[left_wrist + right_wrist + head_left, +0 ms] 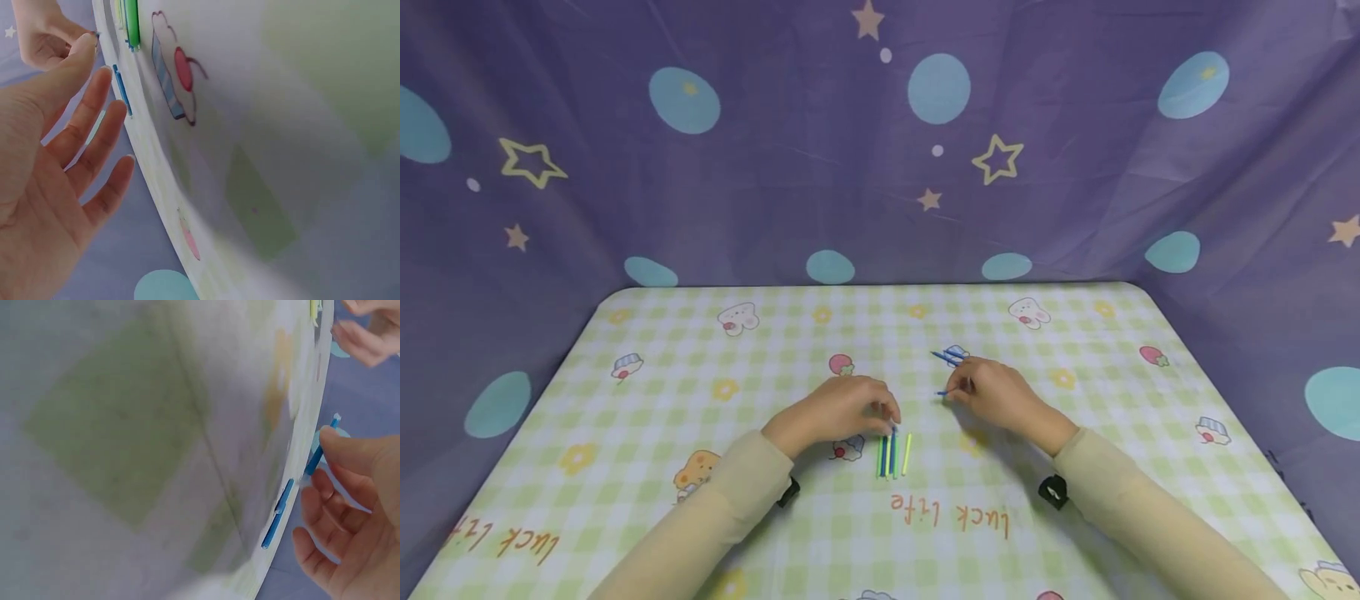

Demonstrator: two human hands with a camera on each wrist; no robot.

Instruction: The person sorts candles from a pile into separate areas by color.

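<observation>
The right hand's grip (997,393) is clamped, thumb against fingertips, on a slim blue stick (322,447), one end jutting out toward the person's left. The left hand's grip (844,406) has thumb and forefinger close together at the far end of a bunch of green and blue sticks (886,457); whether it pinches one of them cannot be told, though its other fingers are spread.

Just right of the bunch, slightly apart, lies a single yellow stick (907,454). Beyond the right fingers, near them, rests a pair of blue sticks (948,357). A strip of cloth parts the two hands, and more runs out on either side, so the sticks sit near the middle, well apart from the worktop's side edges. Its far edge is nearer the blue pair than the bunch, and both far corners are rounded.

The worktop (820,542) wears a pale green and white checked cloth printed with strawberries, cupcakes, rabbits, flowers and "Luck Life" lettering upside down to the wearer. Cream sleeves (1157,508) reach in over it from the near side. Behind and at both sides hangs a purple curtain (820,183) with turquoise ovals and stars, its folds falling past the worktop's edges.
</observation>
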